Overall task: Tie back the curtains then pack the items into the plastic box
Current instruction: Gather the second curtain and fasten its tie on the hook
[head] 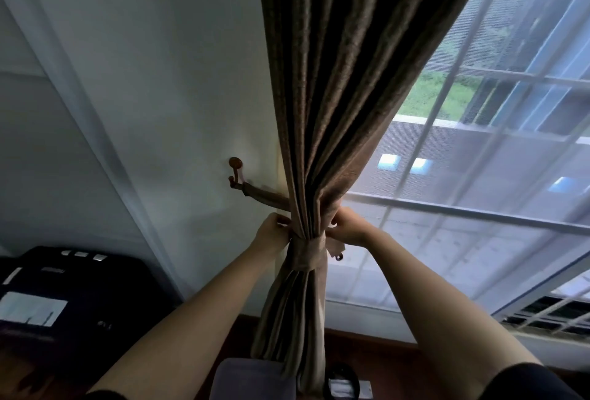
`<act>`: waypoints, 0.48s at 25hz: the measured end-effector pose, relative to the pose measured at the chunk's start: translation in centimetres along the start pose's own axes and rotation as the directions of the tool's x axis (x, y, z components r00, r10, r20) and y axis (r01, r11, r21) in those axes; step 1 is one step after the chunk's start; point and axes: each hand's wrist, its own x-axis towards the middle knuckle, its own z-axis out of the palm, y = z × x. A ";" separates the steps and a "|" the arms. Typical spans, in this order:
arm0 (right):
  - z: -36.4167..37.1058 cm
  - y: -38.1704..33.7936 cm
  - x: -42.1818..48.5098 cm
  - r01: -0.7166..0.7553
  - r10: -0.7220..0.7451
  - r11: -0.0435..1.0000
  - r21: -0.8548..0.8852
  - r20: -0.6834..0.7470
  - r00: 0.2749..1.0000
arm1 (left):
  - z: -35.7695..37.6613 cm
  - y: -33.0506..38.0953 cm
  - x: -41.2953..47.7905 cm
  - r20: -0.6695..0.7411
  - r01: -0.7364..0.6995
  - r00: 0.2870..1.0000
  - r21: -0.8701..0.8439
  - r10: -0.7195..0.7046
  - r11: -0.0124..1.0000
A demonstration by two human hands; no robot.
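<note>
A brown curtain point(335, 86) hangs down the middle, gathered into a tight bundle at its waist. A tan fabric tieback point(308, 251) wraps around the bundle, and one strap of it runs up left to a brown wall hook point(235, 167). A loose end of the tieback with a small dark ring point(338, 256) dangles on the right. My left hand point(273, 233) pinches the curtain and tieback at the left side of the bundle. My right hand point(348, 227) grips the fabric at the right side. No plastic box is in view.
A window with white bars point(479, 150) fills the right side. A pale wall point(153, 80) is to the left, with a black device point(57, 288) low at the left. A grey object point(252, 377) and a small dark item point(343, 380) lie at the bottom centre.
</note>
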 end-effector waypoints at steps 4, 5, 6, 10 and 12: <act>0.5 -0.4 0.2 0.006 -0.008 0.996 0.084 0.024 1.000 | -1.9 -0.1 -0.1 0.195 0.186 0.973 -0.353 -0.122 0.917; 0.6 -0.6 0.2 0.010 -0.014 0.996 0.093 0.032 0.999 | -2.2 0.0 -0.1 0.249 0.231 0.960 -0.452 -0.126 0.862; 0.7 -0.7 0.3 0.014 -0.019 0.995 0.099 0.048 0.999 | -2.4 0.2 -0.2 0.279 0.250 0.953 -0.497 -0.120 0.831; 0.5 -0.6 0.4 0.003 -0.017 0.994 0.111 0.125 0.992 | -2.5 1.4 -0.7 0.291 0.311 0.940 -0.521 -0.177 0.794; 0.1 -0.4 0.3 -0.098 0.063 0.956 0.275 0.133 0.989 | -2.8 1.9 -0.7 0.254 0.339 0.937 -0.508 -0.238 0.792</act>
